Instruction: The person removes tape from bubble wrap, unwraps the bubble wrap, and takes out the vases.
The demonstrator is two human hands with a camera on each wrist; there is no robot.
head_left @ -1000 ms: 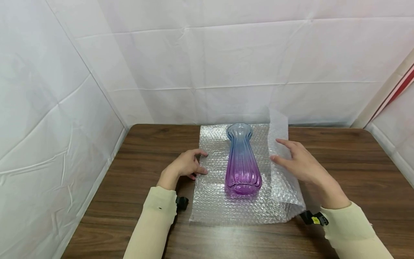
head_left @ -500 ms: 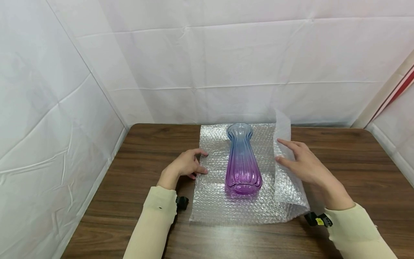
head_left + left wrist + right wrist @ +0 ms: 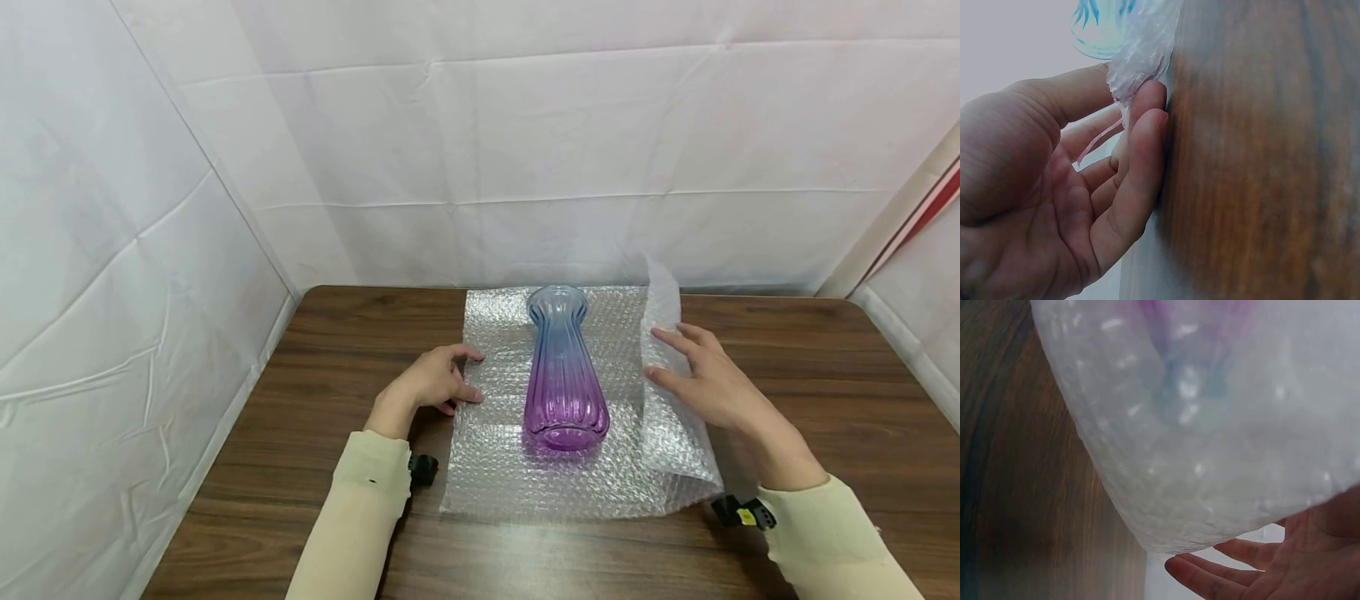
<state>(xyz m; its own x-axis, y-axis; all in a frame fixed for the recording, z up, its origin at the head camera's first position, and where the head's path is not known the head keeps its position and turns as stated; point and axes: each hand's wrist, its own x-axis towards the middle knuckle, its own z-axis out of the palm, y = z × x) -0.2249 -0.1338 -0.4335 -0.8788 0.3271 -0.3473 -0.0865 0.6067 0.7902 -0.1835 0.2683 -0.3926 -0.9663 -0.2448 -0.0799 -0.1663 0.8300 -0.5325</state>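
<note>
A ribbed glass vase [image 3: 566,375], blue at the mouth and purple at the base, lies on its side on a sheet of bubble wrap [image 3: 495,467]. The left hand [image 3: 429,382] holds the sheet's left edge; in the left wrist view, wrap [image 3: 1141,53] sits between thumb and fingers [image 3: 1141,150]. At the right, the sheet curls up into a raised flap [image 3: 667,417]. Against this flap rests the right hand [image 3: 708,379], fingers relaxed and spread. In the right wrist view, the vase shows only dimly through the flap, and straight fingers [image 3: 1210,578] touch its underside.
A dark wooden table [image 3: 337,333] carries everything. White cloth walls [image 3: 525,150] rise behind it and at its left. Black wrist cameras hang below both sleeves [image 3: 367,483].
The right hand has shifted to the right, and the raised flap has leaned back the same way, away from the vase. Left hand and vase stay in place.
</note>
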